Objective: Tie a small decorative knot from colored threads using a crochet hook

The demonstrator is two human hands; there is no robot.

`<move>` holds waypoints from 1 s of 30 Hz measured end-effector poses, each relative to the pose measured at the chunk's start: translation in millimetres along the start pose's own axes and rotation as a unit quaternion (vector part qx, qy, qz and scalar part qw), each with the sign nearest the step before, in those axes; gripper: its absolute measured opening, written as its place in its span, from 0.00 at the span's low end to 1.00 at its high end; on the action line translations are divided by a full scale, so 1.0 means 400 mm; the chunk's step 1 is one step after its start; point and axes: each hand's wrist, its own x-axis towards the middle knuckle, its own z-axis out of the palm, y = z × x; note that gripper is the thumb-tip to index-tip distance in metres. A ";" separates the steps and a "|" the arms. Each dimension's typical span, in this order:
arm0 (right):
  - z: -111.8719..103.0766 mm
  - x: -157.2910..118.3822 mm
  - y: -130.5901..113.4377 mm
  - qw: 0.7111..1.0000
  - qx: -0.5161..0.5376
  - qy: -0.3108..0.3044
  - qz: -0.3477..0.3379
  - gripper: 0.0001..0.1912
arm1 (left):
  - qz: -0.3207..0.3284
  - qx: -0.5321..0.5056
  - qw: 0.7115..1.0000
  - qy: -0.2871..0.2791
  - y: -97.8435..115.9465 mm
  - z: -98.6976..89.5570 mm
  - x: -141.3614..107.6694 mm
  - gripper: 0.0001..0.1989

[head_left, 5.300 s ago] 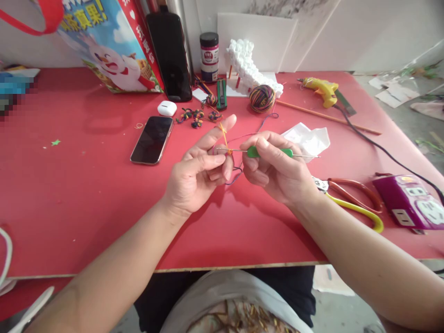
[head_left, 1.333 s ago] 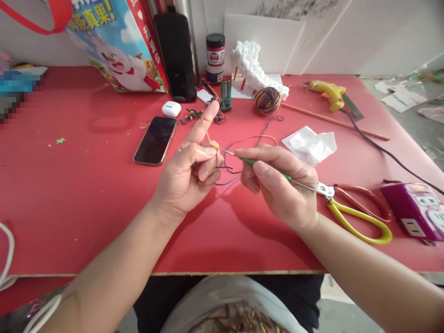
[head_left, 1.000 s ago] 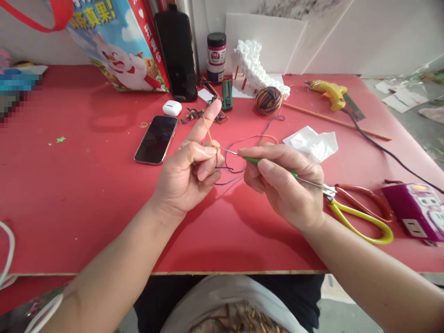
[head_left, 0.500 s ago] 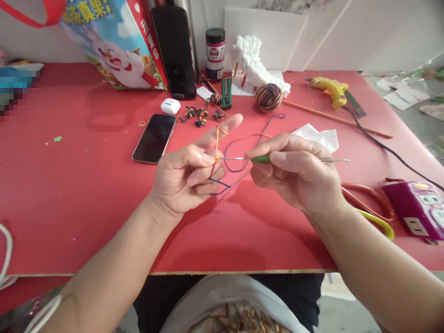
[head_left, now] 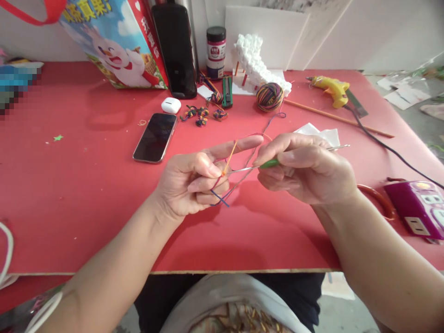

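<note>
Between thumb and fingers, my left hand (head_left: 194,180) pinches a tiny orange piece of crochet (head_left: 224,174). Its index finger stretches out to the right with the orange yarn (head_left: 231,157) running up over it. My right hand (head_left: 308,169) grips a crochet hook (head_left: 269,163) by its green handle, and the thin metal tip reaches left to the orange stitches. A dark blue yarn end (head_left: 221,199) hangs below my left fingers. The strand leads back to a multicoloured yarn ball (head_left: 269,97) behind my hands.
Behind lie small crocheted pieces (head_left: 201,113), a phone (head_left: 155,138), a white earbud case (head_left: 171,105) and a green cutter (head_left: 227,91). On the right are a yellow glue gun (head_left: 329,90), a wooden stick (head_left: 340,119), red-handled scissors (head_left: 378,199) and a purple power socket (head_left: 414,208).
Both hands have shifted slightly right. My left index finger has lowered and points more to the right, slanting the orange yarn. The hook has tilted, its left tip now lower than its handle.
</note>
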 end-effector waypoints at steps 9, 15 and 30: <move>0.005 0.010 0.012 0.999 0.027 -0.039 0.015 0.09 | 0.031 0.048 0.998 0.041 -0.009 0.010 0.005 0.41; 0.070 0.008 0.050 0.989 0.118 0.091 -0.012 0.08 | 0.118 0.082 0.983 0.110 -0.020 0.027 0.019 0.42; 0.084 -0.013 0.052 0.926 -0.253 0.143 -0.242 0.04 | 0.121 0.126 0.980 0.096 -0.050 0.020 0.026 0.33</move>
